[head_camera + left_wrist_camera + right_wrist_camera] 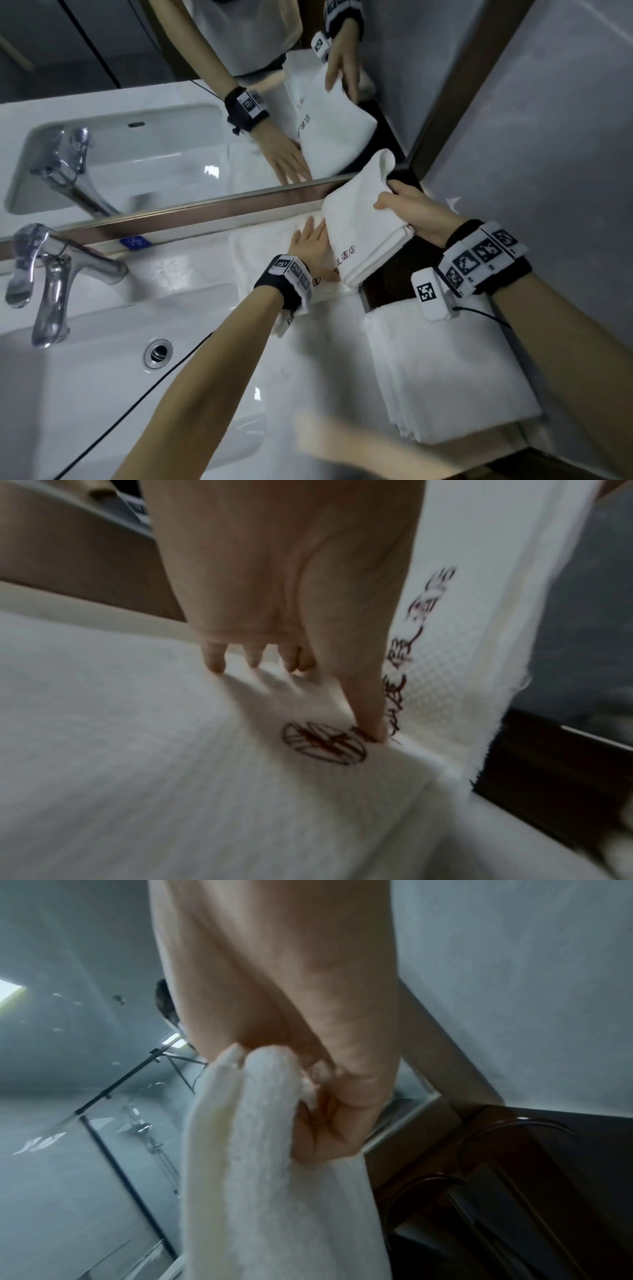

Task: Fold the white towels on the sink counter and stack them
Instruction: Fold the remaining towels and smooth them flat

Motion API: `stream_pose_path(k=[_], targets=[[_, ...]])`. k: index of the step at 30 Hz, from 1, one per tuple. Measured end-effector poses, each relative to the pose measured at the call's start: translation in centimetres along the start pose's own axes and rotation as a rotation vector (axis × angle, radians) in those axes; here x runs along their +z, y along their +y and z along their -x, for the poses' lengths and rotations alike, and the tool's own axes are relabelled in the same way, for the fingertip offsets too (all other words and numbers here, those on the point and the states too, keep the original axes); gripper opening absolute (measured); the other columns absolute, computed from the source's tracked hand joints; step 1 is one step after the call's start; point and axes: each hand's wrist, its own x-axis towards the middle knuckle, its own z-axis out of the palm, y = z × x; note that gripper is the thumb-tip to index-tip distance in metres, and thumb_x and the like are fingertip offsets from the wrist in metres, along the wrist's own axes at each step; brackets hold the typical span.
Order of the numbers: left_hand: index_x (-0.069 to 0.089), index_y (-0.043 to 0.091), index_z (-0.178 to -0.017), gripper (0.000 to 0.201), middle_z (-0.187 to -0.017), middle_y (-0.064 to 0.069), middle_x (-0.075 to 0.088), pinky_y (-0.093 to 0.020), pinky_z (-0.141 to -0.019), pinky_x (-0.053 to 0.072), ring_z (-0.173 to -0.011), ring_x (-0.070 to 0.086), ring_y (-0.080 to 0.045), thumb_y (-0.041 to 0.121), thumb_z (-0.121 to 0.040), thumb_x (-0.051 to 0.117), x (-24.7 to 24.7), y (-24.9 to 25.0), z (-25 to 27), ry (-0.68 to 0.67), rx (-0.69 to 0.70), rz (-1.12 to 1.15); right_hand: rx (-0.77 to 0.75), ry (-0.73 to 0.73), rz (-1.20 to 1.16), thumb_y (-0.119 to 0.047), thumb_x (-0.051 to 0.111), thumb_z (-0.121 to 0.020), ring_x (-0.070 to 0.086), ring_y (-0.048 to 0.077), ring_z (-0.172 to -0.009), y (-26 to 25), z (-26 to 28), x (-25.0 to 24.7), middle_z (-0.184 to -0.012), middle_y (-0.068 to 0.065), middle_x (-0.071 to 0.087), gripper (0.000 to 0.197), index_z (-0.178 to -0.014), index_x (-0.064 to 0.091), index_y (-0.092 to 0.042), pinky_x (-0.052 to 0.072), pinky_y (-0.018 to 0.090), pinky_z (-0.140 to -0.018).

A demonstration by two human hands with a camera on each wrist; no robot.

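Towel (359,219) in work sits at the back right of the desk (219,274), against the mirror's (137,144) lower frame, half-folded: one part lies flat, the other is lifted off it and tilted up. Your right hand (407,209) grips the raised part at its far end, thumb on top and fingers curled behind; the right wrist view confirms it, fingers (329,1123) bunched around doubled white cloth (274,1150). Your left hand (310,245) lies flat on the lower layer, fingers straight and pointing toward the mirror, right beside the lifted flap. In the left wrist view the thumb tip (371,723) presses down at the crease, touching the red round logo (323,744), with red embroidered lettering (421,631) running up the raised flap just beside it. Second towel (452,370), already folded, lies flat nearer you at the desk's right edge, under your right forearm, apart from the one in work. Dark gap (387,287) shows between the two. Sink basin (102,377) with drain (158,352) is to the left, chrome faucet (51,274) at its back edge. A black cable (137,404) runs across the basin beside your left forearm. Both wrists carry black bands with marker tags (479,260).
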Motion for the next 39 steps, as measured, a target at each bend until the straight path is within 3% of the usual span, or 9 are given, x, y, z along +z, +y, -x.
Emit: stream_pose_path(k=[7,10,18,22,25,27,29,34,39], targets=[[0.039,0.01,-0.136,0.054,-0.137,-0.011,0.044,-0.046,-0.1,0.036,-0.126,0.038,-0.033,0.019,-0.087,0.06,0.1,-7.3,9.3,0.563,-0.353,0.15,-0.105,-0.159,0.106,-0.011,0.056,-0.085,0.063,0.012,-0.091,-2.6,0.3,5.7,-0.101,-0.004,0.063,0.068,-0.146,0.028,-0.027,0.052,0.02,-0.074],[0.034,0.0,-0.134,0.053,-0.135,-0.019,0.042,-0.045,-0.101,0.038,-0.121,0.043,-0.037,0.023,-0.092,0.056,1.3,-9.5,11.9,0.462,-0.529,0.466,-0.133,-0.196,0.242,-0.018,0.058,-0.083,0.062,0.024,-0.106,-2.8,-0.2,9.5,-0.125,0.002,0.058,0.075,-0.147,0.02,-0.027,0.052,0.037,-0.09],[0.043,0.005,-0.11,0.021,-0.09,-0.008,0.054,-0.026,-0.065,0.048,-0.07,0.055,-0.017,0.023,-0.101,0.037,1.4,-10.0,12.8,0.301,-0.569,1.316,-0.154,-0.209,0.652,-0.027,0.058,-0.086,0.051,0.036,-0.119,-0.1,-1.8,20.7,-0.138,0.015,0.047,0.081,-0.149,0.008,-0.018,0.044,0.036,-0.093],[0.056,0.001,-0.114,0.052,-0.101,-0.013,0.062,-0.027,-0.069,0.052,-0.081,0.062,-0.023,0.039,-0.102,0.022,0.9,-10.2,13.5,0.272,-0.523,1.346,-0.112,-0.35,0.641,-0.035,0.06,-0.086,0.051,0.033,-0.122,1.6,-2.2,22.8,-0.142,0.014,0.045,0.085,-0.151,0.008,-0.015,0.044,0.037,-0.098],[0.057,0.004,-0.122,0.071,-0.111,-0.014,0.065,-0.028,-0.073,0.053,-0.095,0.062,-0.025,0.054,-0.098,0.013,0.6,-10.2,13.3,0.216,-0.536,1.314,-0.06,-0.39,0.419,-0.021,0.053,-0.092,0.063,0.023,-0.091,2.0,-2.9,21.3,-0.11,0.011,0.062,0.061,-0.147,0.028,-0.012,0.053,0.028,-0.079],[0.048,0.008,-0.134,0.074,-0.126,-0.013,0.059,-0.032,-0.081,0.052,-0.109,0.059,-0.027,0.061,-0.094,0.013,0.4,-9.8,12.8,0.178,-0.551,1.27,-0.095,-0.178,0.309,-0.01,0.046,-0.093,0.062,0.017,-0.085,2.2,-3.5,19.3,-0.1,0.008,0.065,0.039,-0.132,0.051,-0.008,0.05,0.021,-0.072],[0.029,0.002,-0.143,0.083,-0.138,-0.017,0.047,-0.04,-0.098,0.046,-0.121,0.051,-0.032,0.066,-0.091,0.022,0.3,-9.1,11.9,0.168,-0.605,1.14,-0.205,0.124,0.41,-0.008,0.044,-0.093,0.053,0.023,-0.113,3.0,-3.8,17.6,-0.123,0.01,0.057,0.035,-0.125,0.057,-0.01,0.042,0.028,-0.094],[0.025,-0.008,-0.131,0.075,-0.136,-0.023,0.044,-0.044,-0.102,0.041,-0.119,0.05,-0.036,0.049,-0.09,0.052,1.5,-6.4,10.8,0.291,-0.631,0.849,-0.085,0.041,0.867,-0.032,0.036,-0.098,-0.01,0.024,-0.147,5.8,-2.3,17.5,-0.161,-0.003,-0.004,0.055,-0.15,0.015,-0.03,0.001,0.056,-0.117],[0.027,-0.009,-0.127,0.052,-0.132,-0.026,0.043,-0.048,-0.1,0.042,-0.117,0.05,-0.038,0.027,-0.096,0.049,3.2,-6.4,12.9,0.33,-0.55,0.867,-0.18,-0.086,1.103,-0.044,0.03,-0.098,-0.015,0.027,-0.147,8.6,0.6,18.6,-0.16,-0.003,-0.017,0.063,-0.15,-0.005,-0.033,0.007,0.061,-0.114]])
